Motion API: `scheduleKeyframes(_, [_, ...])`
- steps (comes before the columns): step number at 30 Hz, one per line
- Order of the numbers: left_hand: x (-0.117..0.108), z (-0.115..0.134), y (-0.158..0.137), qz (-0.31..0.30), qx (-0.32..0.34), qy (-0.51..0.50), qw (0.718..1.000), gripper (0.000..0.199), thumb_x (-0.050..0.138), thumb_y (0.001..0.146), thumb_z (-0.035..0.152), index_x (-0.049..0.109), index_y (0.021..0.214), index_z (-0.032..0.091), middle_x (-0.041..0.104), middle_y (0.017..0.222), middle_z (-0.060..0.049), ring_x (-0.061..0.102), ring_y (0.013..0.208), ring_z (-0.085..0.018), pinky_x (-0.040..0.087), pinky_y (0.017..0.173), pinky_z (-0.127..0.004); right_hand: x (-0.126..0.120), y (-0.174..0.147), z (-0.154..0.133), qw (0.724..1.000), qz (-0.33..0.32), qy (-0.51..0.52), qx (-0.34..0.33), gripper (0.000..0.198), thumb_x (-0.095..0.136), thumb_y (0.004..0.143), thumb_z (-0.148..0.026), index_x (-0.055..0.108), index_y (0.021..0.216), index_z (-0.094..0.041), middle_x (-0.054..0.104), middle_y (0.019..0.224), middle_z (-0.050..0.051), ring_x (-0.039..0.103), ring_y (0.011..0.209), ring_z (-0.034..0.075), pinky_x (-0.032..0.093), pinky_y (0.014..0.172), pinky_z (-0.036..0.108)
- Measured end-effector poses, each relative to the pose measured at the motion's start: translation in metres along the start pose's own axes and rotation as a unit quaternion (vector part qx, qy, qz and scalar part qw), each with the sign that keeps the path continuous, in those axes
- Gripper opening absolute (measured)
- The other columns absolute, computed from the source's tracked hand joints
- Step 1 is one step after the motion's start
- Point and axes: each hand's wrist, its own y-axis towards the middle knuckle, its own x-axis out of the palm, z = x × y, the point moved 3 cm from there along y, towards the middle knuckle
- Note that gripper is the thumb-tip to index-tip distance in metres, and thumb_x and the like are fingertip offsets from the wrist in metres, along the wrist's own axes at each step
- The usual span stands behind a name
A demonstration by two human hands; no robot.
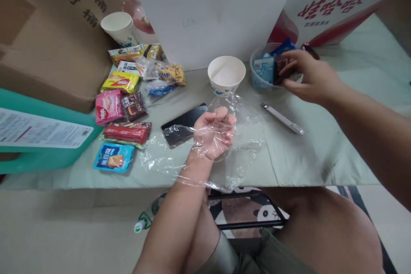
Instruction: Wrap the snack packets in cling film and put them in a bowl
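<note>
My left hand [214, 133] is turned palm up above the table with its fingers curled. A clear plastic bag [245, 143] drapes around this hand and wrist, with its film gathered at the fingers. My right hand [306, 75] is at a clear round plastic tub [256, 78], its fingers and thumb closed on a dark brown snack packet [280, 69]. Beside that packet in the tub are a light blue packet [263, 68] and a dark blue one [285, 46]. The right fingers partly hide the brown packet.
Several snack packets [120, 82] lie at the left, near a teal jug [58, 160]. A phone [180, 126], a paper bowl [226, 72] and a grey box cutter [282, 119] are in the middle. Paper cups [118, 28] and large boxes [218, 13] stand behind.
</note>
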Motion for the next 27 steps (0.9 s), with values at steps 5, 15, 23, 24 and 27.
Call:
scheduleKeyframes(5, [-0.003, 0.004, -0.003, -0.002, 0.005, 0.026, 1.000, 0.040, 0.062, 0.072, 0.041, 0.027, 0.071, 0.022, 0.059, 0.070, -0.001, 0.041, 0.038, -0.006, 0.016, 0.037, -0.021, -0.014, -0.044, -0.021, 0.980, 0.197, 0.009, -0.017, 0.052, 0.068, 0.077, -0.023, 0.063, 0.129, -0.020, 0.065, 0.134, 0.018, 0.057, 0.131, 0.036, 0.041, 0.111, 0.055])
scheduleKeyframes(15, [-0.021, -0.011, -0.008, 0.063, 0.024, 0.108, 0.992, 0.053, 0.056, 0.071, 0.070, 0.033, 0.070, 0.022, 0.072, 0.095, -0.011, 0.051, 0.042, -0.011, 0.018, 0.033, -0.025, 0.106, -0.147, -0.066, 0.862, -0.085, 0.495, 0.073, 0.074, 0.080, 0.079, -0.053, 0.045, 0.140, -0.030, 0.061, 0.144, 0.015, 0.066, 0.128, 0.030, 0.058, 0.103, 0.053])
scheduleKeyframes(23, [-0.015, 0.036, -0.013, 0.077, 0.105, 0.229, 0.965, 0.040, 0.066, 0.069, 0.048, 0.036, 0.066, 0.021, 0.077, 0.088, -0.008, 0.058, 0.044, -0.012, 0.028, 0.035, -0.023, 0.083, -0.132, -0.035, 0.753, 0.079, 0.582, 0.295, 0.037, 0.081, 0.074, -0.053, 0.062, 0.085, -0.024, 0.067, 0.069, -0.003, 0.064, 0.054, 0.012, 0.053, 0.052, 0.024])
scheduleKeyframes(24, [-0.015, 0.043, -0.013, 0.094, 0.126, 0.242, 0.957, 0.036, 0.068, 0.068, 0.041, 0.039, 0.066, 0.021, 0.077, 0.085, -0.006, 0.061, 0.047, -0.013, 0.032, 0.037, -0.021, 0.078, -0.132, -0.030, 0.758, 0.101, 0.571, 0.299, 0.036, 0.080, 0.075, -0.053, 0.063, 0.087, -0.024, 0.063, 0.065, -0.004, 0.059, 0.049, 0.011, 0.048, 0.046, 0.022])
scheduleKeyframes(27, [-0.017, 0.055, -0.011, 0.182, 0.190, 0.262, 0.929, 0.022, 0.070, 0.068, 0.026, 0.049, 0.072, 0.022, 0.073, 0.076, -0.001, 0.070, 0.061, -0.014, 0.046, 0.045, -0.019, 0.068, -0.135, -0.019, 0.780, 0.143, 0.532, 0.297, 0.031, 0.072, 0.085, -0.053, 0.063, 0.092, -0.024, 0.053, 0.056, -0.007, 0.043, 0.038, 0.009, 0.032, 0.035, 0.021])
